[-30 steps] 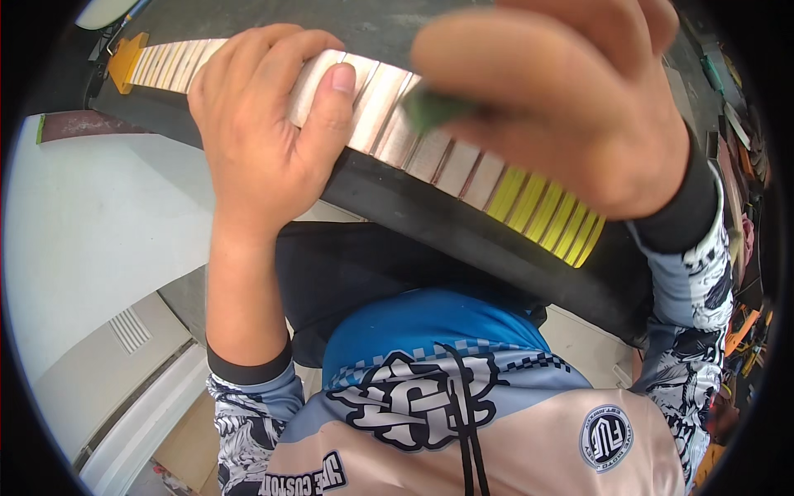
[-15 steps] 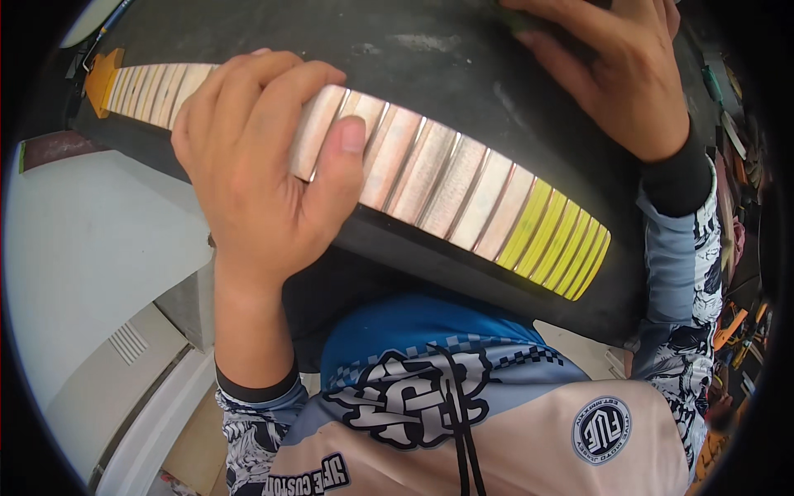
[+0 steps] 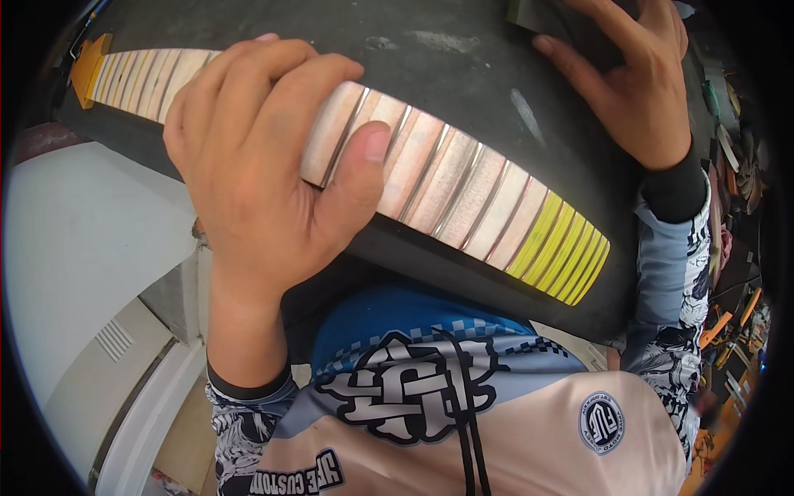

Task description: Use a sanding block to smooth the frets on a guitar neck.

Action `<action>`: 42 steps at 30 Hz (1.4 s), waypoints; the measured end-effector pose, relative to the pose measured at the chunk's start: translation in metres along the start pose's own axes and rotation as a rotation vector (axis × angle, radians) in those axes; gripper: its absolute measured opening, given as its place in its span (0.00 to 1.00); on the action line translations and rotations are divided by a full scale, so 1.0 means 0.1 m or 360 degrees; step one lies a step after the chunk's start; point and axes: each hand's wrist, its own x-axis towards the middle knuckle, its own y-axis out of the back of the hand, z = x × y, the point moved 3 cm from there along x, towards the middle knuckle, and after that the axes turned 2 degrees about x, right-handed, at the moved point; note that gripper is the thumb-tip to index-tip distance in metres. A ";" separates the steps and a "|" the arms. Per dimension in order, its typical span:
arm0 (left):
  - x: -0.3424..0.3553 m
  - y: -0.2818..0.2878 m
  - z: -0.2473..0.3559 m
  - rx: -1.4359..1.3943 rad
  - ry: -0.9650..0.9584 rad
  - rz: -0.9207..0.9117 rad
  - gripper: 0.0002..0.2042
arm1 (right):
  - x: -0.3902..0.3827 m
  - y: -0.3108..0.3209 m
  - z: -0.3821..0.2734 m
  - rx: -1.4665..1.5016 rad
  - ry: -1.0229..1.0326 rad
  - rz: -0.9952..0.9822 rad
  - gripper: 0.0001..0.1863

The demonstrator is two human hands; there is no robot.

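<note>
A guitar neck (image 3: 451, 186) lies face up across the dark worktop, slanting from far left to near right. Metal frets cross it, with pale strips between them and yellow strips (image 3: 562, 248) at the wide end. Its orange headstock (image 3: 87, 73) is at the far left. My left hand (image 3: 248, 157) is closed around the middle of the neck, thumb on the strips, hiding that stretch. At the upper right, my right hand (image 3: 628, 83) has thumb and fingers spanning a dark greenish block (image 3: 528, 14). The picture's top edge cuts off the block and some fingertips.
The dark worktop (image 3: 397, 66) carries a few pale scuffs. Tools and orange-handled items (image 3: 718, 329) crowd the right rim. Beyond the worktop's left edge stands a pale panel (image 3: 83, 248). My patterned shirt is close to the near edge.
The neck's narrow end and my left hand have shifted slightly in view. My right hand sits a little lower, and more of the block's left end shows.
</note>
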 end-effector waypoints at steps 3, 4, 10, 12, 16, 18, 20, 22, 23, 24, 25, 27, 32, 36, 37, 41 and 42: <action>0.03 0.06 0.01 0.0025 0.0020 -0.0011 0.17 | 0.07 0.10 -0.10 0.0019 0.0010 -0.0077 0.26; 0.03 0.05 0.01 0.0017 0.0024 0.0002 0.17 | 0.07 0.11 -0.08 0.0006 0.0018 -0.0080 0.26; -0.04 0.01 -0.31 0.0290 -0.0516 0.0129 0.31 | 0.13 0.15 -0.07 0.0071 -0.0141 -0.0158 0.25; -0.07 -0.01 -0.31 0.0467 -0.0928 0.0285 0.39 | 0.20 0.16 -0.13 0.0128 -0.0299 -0.0276 0.24; 0.00 0.12 0.42 0.0057 -0.0083 -0.0264 0.43 | 0.18 0.13 -0.11 0.0144 -0.0322 -0.0280 0.24; 0.02 0.15 0.50 0.0110 -0.0066 -0.0298 0.44 | 0.18 0.12 -0.08 0.0178 -0.0269 -0.0297 0.23; 0.05 0.18 0.54 0.0190 -0.0054 -0.0391 0.45 | 0.22 0.12 -0.08 0.0200 -0.0263 -0.0277 0.23; 0.02 0.19 0.59 0.0237 -0.0045 -0.0421 0.45 | 0.22 0.10 -0.07 0.0222 -0.0262 -0.0258 0.23; -0.01 0.19 0.61 0.0272 -0.0030 -0.0454 0.45 | 0.22 0.08 -0.05 0.0258 -0.0237 -0.0248 0.22; -0.03 0.20 0.63 0.0284 -0.0037 -0.0455 0.45 | 0.22 0.05 -0.04 0.0295 -0.0211 -0.0238 0.22; -0.06 0.22 0.66 0.0295 -0.0007 -0.0464 0.45 | 0.20 0.06 -0.01 0.0294 -0.0221 -0.0225 0.22; -0.14 0.25 0.72 0.0317 0.0012 -0.0472 0.45 | 0.18 0.08 0.02 0.0356 -0.0171 -0.0158 0.22; -0.35 0.33 0.78 0.0465 0.0024 -0.0447 0.46 | 0.17 0.03 0.06 0.0420 -0.0154 -0.0145 0.21; -0.55 0.41 0.83 0.0557 -0.0004 -0.0440 0.44 | 0.19 0.06 0.00 0.0557 -0.0161 -0.0067 0.20; -0.59 0.43 0.82 0.0593 -0.0037 -0.0372 0.44 | 0.18 0.04 0.02 0.0557 -0.0165 -0.0058 0.20; -0.59 0.54 0.65 0.0561 0.0009 -0.0293 0.45 | 0.24 0.02 0.05 0.0492 -0.0082 0.0030 0.20; -0.55 0.54 0.57 0.0547 0.0026 -0.0264 0.44 | 0.27 0.04 0.05 0.0547 -0.0080 0.0054 0.20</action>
